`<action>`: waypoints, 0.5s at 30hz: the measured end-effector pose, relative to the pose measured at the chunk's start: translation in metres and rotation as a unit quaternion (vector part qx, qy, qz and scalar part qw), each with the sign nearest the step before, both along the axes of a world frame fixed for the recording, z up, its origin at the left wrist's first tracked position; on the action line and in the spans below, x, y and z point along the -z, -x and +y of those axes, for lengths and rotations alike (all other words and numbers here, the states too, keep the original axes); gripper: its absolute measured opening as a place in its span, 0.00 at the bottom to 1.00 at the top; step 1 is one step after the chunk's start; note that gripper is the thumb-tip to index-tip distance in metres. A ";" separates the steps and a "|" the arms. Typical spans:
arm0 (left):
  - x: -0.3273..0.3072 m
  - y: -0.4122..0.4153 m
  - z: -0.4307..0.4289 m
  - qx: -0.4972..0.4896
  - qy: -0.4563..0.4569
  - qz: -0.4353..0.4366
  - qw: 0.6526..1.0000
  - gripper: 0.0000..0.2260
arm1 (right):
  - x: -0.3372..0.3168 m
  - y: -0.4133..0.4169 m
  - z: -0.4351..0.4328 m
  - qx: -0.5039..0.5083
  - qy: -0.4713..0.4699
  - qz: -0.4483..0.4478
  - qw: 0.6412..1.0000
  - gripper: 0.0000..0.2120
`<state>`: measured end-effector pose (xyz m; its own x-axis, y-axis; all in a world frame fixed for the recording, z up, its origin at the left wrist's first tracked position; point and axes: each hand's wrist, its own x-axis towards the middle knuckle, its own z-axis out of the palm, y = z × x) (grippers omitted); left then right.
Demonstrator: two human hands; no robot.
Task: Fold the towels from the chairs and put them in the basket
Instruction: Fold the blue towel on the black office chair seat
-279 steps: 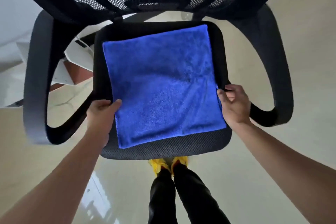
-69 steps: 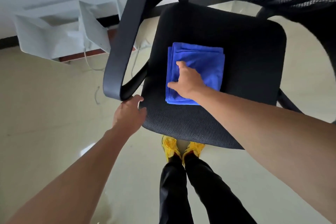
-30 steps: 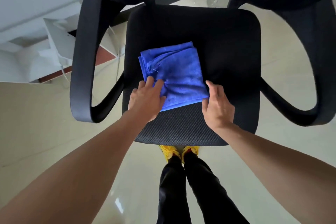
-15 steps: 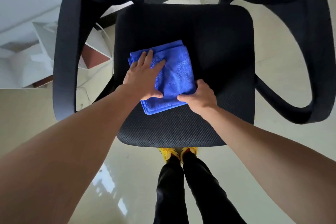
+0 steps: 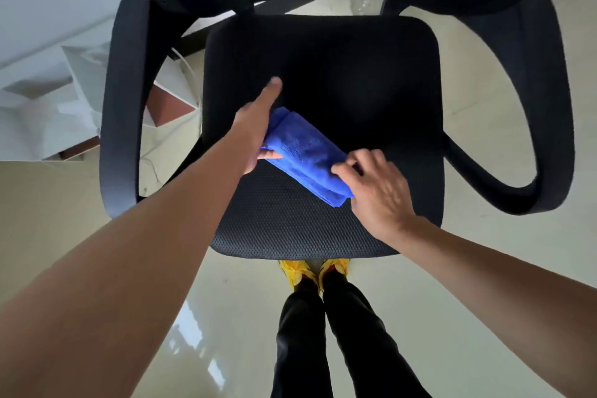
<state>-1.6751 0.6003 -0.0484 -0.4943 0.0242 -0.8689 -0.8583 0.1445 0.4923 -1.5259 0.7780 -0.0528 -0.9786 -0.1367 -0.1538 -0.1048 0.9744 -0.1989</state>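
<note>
Left hand (image 5: 255, 136) pinches 1 end of the towel (image 5: 307, 152), thumb on top and index finger straight. Right hand (image 5: 374, 194) curls round the other end. 0.5 s ago the towel lay flat under the left palm. Now it is a narrow strip by the seat's (image 5: 355, 74) front-left. Folding looks finished, so carrying it to the basket, out of view, comes next.

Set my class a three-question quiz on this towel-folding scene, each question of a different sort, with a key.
1. Multiple choice: which end of the towel does the right hand hold? A. the end nearer the person B. the farther end C. neither end
2. True or false: the towel is spread flat over the whole seat.
3. Short answer: which hand is at the towel's farther end?

Key
1. A
2. False: it is folded into a narrow strip lying diagonally.
3. The left hand.
</note>
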 end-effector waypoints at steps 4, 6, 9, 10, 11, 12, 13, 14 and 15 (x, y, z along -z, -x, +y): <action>0.011 -0.007 -0.015 0.125 0.100 0.139 0.977 0.19 | 0.001 -0.016 -0.014 -0.028 -0.042 -0.062 0.997 0.24; 0.013 -0.011 -0.018 0.175 0.151 0.198 0.953 0.18 | -0.001 -0.020 -0.019 -0.024 -0.031 -0.070 0.997 0.24; 0.011 -0.022 -0.015 0.318 0.337 0.352 0.813 0.19 | -0.003 -0.020 -0.023 -0.032 -0.014 -0.067 0.997 0.18; 0.010 -0.026 -0.013 0.371 0.373 0.413 0.743 0.19 | -0.002 -0.019 -0.024 -0.035 -0.014 -0.074 0.997 0.17; 0.010 -0.031 -0.010 0.423 0.375 0.457 0.686 0.18 | -0.001 -0.018 -0.024 -0.035 -0.014 -0.085 0.996 0.16; 0.010 -0.035 -0.008 0.475 0.352 0.476 0.652 0.18 | 0.001 -0.017 -0.023 -0.031 -0.011 -0.096 0.995 0.16; 0.012 -0.038 -0.006 0.512 0.315 0.468 0.647 0.19 | 0.004 -0.016 -0.022 -0.025 -0.004 -0.106 0.994 0.17; 0.015 -0.039 -0.006 0.534 0.279 0.435 0.669 0.19 | 0.005 -0.016 -0.021 -0.019 0.008 -0.112 0.993 0.18; 0.018 -0.039 -0.008 0.536 0.245 0.392 0.706 0.20 | 0.007 -0.016 -0.020 -0.015 0.025 -0.116 0.993 0.19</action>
<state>-1.6359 0.5924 -0.0667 -0.7535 0.5422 -0.3717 0.3835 0.8218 0.4213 -1.5097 0.7584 -0.0596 -0.9131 -0.1779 -0.3670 -0.0791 0.9601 -0.2684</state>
